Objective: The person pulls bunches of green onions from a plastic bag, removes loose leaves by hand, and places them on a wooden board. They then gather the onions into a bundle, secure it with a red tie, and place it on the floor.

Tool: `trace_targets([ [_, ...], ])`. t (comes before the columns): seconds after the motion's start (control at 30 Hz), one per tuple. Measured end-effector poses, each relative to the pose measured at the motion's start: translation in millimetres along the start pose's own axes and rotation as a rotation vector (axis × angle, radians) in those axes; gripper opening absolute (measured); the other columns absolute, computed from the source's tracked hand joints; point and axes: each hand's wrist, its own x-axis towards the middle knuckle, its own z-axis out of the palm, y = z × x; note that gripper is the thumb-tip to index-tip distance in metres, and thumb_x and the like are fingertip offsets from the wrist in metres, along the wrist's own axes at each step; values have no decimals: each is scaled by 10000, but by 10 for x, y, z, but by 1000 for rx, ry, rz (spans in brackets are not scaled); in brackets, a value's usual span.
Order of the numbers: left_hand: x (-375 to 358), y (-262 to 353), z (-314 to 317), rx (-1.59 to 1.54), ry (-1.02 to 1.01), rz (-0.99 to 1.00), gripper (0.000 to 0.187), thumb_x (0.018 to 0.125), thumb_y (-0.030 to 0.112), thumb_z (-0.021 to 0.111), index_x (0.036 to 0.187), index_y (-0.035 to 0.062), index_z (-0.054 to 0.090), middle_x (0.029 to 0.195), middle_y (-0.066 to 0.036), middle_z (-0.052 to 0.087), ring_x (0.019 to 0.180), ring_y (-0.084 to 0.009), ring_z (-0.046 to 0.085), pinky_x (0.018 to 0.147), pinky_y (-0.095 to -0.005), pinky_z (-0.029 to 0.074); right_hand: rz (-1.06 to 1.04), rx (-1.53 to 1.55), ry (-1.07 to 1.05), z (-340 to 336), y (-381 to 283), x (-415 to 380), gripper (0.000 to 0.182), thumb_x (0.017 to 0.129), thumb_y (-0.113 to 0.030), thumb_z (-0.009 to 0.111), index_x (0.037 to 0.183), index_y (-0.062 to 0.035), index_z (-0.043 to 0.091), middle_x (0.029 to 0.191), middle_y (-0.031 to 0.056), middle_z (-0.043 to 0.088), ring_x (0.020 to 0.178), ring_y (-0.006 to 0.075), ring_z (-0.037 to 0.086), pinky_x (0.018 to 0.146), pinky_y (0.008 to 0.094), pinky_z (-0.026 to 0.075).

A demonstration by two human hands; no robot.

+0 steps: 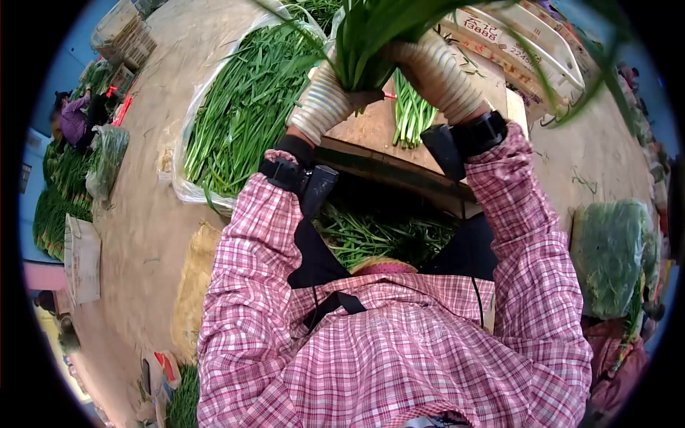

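In striped work gloves, my left hand (325, 100) and my right hand (442, 78) are both closed around a bunch of garlic chives (371, 36) held up in front of me. Its long flat leaves fan out past the top of the view, and some droop far to the right. Below the right hand, a smaller bundle of chives (412, 114) lies on the wooden board (367, 135), its pale stems toward me. To the left of my left hand, a large heap of loose chives (239, 107) fills a clear plastic-lined container. Gloves and leaves hide the fingertips.
A white plastic crate (528, 43) with printed numbers stands beyond the board. Cut leaves (385, 232) lie beneath the board between my knees. A plastic-wrapped bale (606, 257) is at right. Far left are a person in purple (75, 118) and a white box (82, 260).
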Motion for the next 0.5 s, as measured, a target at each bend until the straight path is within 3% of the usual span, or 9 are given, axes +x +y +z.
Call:
trace_targets([
  [0.03, 31, -176, 39, -80, 2, 57, 425, 782, 167, 781, 1152, 66, 596, 1145, -33, 670, 1018, -156, 627, 911, -328, 513, -322, -592, -75, -35, 220, -65, 268, 927, -54, 564, 1192, -23, 587, 1105, 90, 636, 999, 146, 612, 831, 301, 526],
  [0.07, 2, -88, 140, 789, -82, 170, 550, 681, 24, 832, 1168, 39, 577, 1134, -59, 670, 1029, -155, 626, 865, -322, 530, -648, -1183, -154, -52, 468, -99, 301, 925, -58, 570, 1223, -22, 565, 1081, 82, 632, 990, 136, 607, 828, 297, 525],
  [0.13, -172, -250, -8, -752, -146, 86, 538, 744, 87, 801, 1226, 55, 563, 1180, -59, 653, 1119, -189, 585, 932, -345, 492, 87, -1164, -224, 189, 1099, 182, 232, 868, -118, 565, 1064, -64, 675, 906, 72, 691, 869, 233, 644, 808, 329, 511],
  [0.17, -245, -184, 160, -101, 89, -6, 529, 770, 92, 781, 1247, 53, 556, 1199, -64, 636, 1117, -187, 580, 932, -346, 490, -204, -868, -162, 99, 1527, -44, 247, 880, -104, 542, 1098, -71, 653, 1056, 99, 677, 1011, 237, 613, 950, 313, 450],
  [0.27, -134, -360, 199, -757, 95, -111, 552, 729, 60, 816, 1216, 24, 560, 1139, -65, 643, 998, -157, 618, 854, -319, 531, -409, -802, -184, 88, 1234, 88, 391, 889, -83, 517, 1279, -99, 535, 1172, 135, 630, 1058, 234, 605, 962, 324, 452],
  [0.33, -97, -293, 195, -62, 225, -15, 524, 728, 92, 826, 1182, 19, 575, 1103, -61, 655, 972, -158, 616, 846, -314, 527, -353, -1110, -334, 149, 641, 134, 337, 914, -129, 506, 1242, -83, 569, 1088, 150, 649, 953, 263, 633, 841, 314, 490],
  [0.4, -256, -123, 342, -480, 312, -38, 458, 718, 97, 829, 1116, 34, 613, 1036, -38, 668, 933, -157, 618, 806, -308, 524, -330, -1354, -608, 178, 675, 262, 413, 924, -182, 531, 1334, -165, 488, 1326, 176, 508, 1027, 344, 618, 846, 384, 529],
  [0.47, -390, -4, 404, -707, 253, -105, 412, 748, 93, 798, 1116, 43, 621, 993, -36, 672, 892, -150, 633, 767, -286, 523, 423, -671, -356, 292, 262, 196, 464, 852, -168, 596, 1308, -190, 515, 1292, 217, 522, 942, 374, 647, 795, 411, 546],
  [0.5, -470, 41, 430, -742, 276, -200, 392, 766, 86, 777, 1122, 43, 619, 973, -36, 671, 866, -146, 639, 751, -274, 521, 85, -841, -215, 218, 579, 41, 453, 874, -214, 612, 1316, -221, 508, 1268, 266, 528, 956, 386, 648, 808, 397, 545],
])
